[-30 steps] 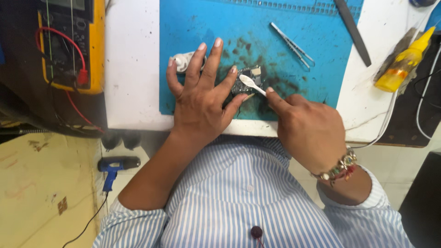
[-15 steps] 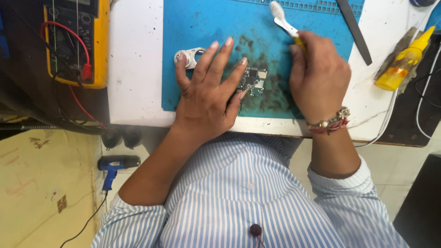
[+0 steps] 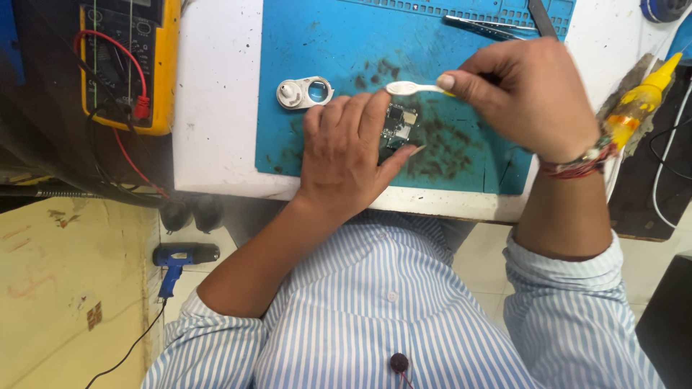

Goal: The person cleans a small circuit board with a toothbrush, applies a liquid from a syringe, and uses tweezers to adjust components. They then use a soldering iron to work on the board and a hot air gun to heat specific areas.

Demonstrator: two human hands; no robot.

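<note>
Right hand (image 3: 530,97) swung back, pinching white plastic brush (image 3: 411,88); left hand (image 3: 346,148) pressed small circuit board (image 3: 398,124) flat; brushing step, bristles need lowering.

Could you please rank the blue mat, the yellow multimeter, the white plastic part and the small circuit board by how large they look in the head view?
1. Blue mat
2. Yellow multimeter, partly cropped
3. White plastic part
4. Circuit board, partly hidden under the left hand, so ranks 3 and 4 are unsure.

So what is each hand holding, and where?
The right hand pinches a small white brush by its handle; the left hand presses flat on a small circuit board.
</note>
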